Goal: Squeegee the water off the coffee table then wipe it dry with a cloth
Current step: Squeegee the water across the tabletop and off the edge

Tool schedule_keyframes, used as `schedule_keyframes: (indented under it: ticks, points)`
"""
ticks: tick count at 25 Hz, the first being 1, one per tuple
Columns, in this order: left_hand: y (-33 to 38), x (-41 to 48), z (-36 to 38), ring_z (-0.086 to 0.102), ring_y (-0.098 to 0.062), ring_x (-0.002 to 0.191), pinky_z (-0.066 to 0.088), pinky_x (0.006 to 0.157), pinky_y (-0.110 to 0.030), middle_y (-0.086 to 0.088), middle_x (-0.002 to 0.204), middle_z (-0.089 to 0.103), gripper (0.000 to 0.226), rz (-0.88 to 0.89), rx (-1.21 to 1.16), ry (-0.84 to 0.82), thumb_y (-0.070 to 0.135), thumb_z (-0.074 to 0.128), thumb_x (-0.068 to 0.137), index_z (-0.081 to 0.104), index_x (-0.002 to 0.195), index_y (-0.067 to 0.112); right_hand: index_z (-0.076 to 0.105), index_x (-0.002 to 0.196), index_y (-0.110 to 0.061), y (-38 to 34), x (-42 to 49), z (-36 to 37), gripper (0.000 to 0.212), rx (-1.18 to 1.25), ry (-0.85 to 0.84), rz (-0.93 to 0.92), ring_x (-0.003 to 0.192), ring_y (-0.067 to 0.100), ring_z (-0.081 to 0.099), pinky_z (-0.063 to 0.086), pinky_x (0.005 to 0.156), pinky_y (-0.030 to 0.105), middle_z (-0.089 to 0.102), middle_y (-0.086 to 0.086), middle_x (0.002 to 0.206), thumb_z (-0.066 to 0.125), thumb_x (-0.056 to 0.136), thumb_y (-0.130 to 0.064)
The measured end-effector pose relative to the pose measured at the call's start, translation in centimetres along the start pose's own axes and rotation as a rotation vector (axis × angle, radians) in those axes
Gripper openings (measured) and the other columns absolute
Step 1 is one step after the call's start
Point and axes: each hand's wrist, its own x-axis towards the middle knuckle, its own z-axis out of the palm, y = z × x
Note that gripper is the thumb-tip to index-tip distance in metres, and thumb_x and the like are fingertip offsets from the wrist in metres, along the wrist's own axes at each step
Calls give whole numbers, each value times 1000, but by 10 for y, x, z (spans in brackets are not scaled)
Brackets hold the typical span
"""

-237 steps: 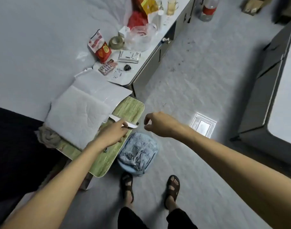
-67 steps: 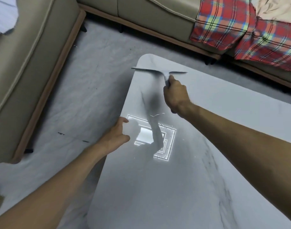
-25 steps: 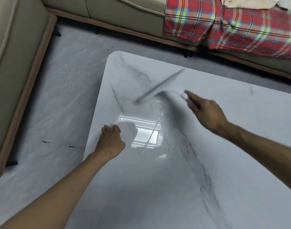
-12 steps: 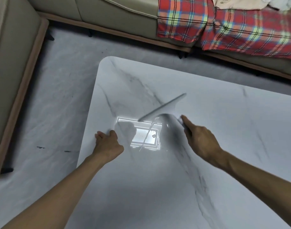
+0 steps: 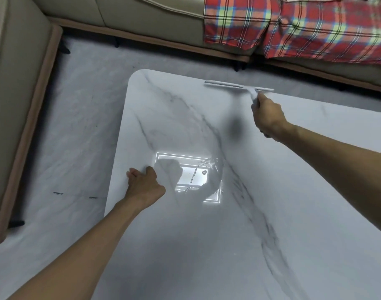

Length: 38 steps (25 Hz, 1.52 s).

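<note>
Now squeegeeing: right hand grips squeegee at table far edge; left hand flat, fingers relaxed, near left edge. Next: pull blade through water.

Of the person, only two arms show, each bare along the whole length in view. The left forearm is long and lean, broad near the picture's edge and narrowing evenly to the wrist, where cords stand out under the skin. The left hand shows its back, with a row of knuckles and short fingertips beyond them. The right forearm is fuller, its underside in shadow. The right hand also shows its back, ridged at the knuckles. Nails are too small to make out.
</note>
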Motion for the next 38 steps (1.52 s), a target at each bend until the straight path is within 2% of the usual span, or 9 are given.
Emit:
schedule_keyframes:
  ticks: [3,6,11,16,21,24,33,36,38]
  points:
    - [-1,1,3,-10,-42,147,31,113,-48,-35,154,-2,53,4,25,13,15,49,76,35,127,12,41,107,-12,3,-15,17,18,-34,-26,18,58,33,54,43,39,33,57,22,93,30,100,-24]
    - [-1,1,4,-5,-44,146,33,112,-49,-36,151,4,55,11,31,15,16,50,76,35,128,10,36,133,-11,30,-70,36,34,-152,-15,-101,83,46,60,46,64,46,63,25,97,33,101,-20]
    - [-1,-1,5,-14,-43,146,23,118,-48,-37,153,-4,62,15,20,20,17,51,79,31,138,8,27,139,-28,63,-156,47,39,-233,-188,-120,52,28,45,32,50,32,51,5,62,32,100,-29]
    - [-2,-2,1,-13,-44,146,20,119,-45,-36,154,-6,65,22,16,13,18,52,79,30,139,8,40,131,-9,16,-103,26,33,-161,-19,-251,84,50,59,41,67,43,66,29,94,36,101,-22]
    - [-5,-4,2,-12,-41,147,20,119,-45,-35,155,-5,55,48,21,29,16,53,77,37,129,9,40,127,-6,-81,-8,50,31,1,-12,-169,86,33,49,32,50,35,60,25,112,31,101,-21]
    - [-3,-7,5,-15,-42,147,17,120,-46,-35,155,-10,60,55,22,30,15,53,78,33,135,7,40,127,-10,-93,-20,76,31,-59,2,-147,99,41,54,35,59,37,60,24,112,34,98,-18]
    - [0,-15,2,-10,-42,147,21,119,-46,-35,155,-3,60,13,47,8,16,51,78,32,134,6,20,147,-39,67,-184,67,50,-276,-195,-283,70,33,58,46,59,37,66,5,82,34,101,-28]
    - [-5,-24,-1,31,-39,139,40,105,-41,-23,146,34,46,40,-58,109,14,54,77,41,121,10,26,145,-44,90,-201,49,44,-269,-176,-269,68,27,58,49,63,36,62,-2,72,27,100,-42]
    - [-19,-35,-8,58,-31,100,50,80,-37,-11,113,59,28,30,-196,313,13,56,79,44,104,17,27,143,-46,81,-205,44,45,-234,-141,-356,65,25,56,48,60,36,58,-5,69,26,98,-47]
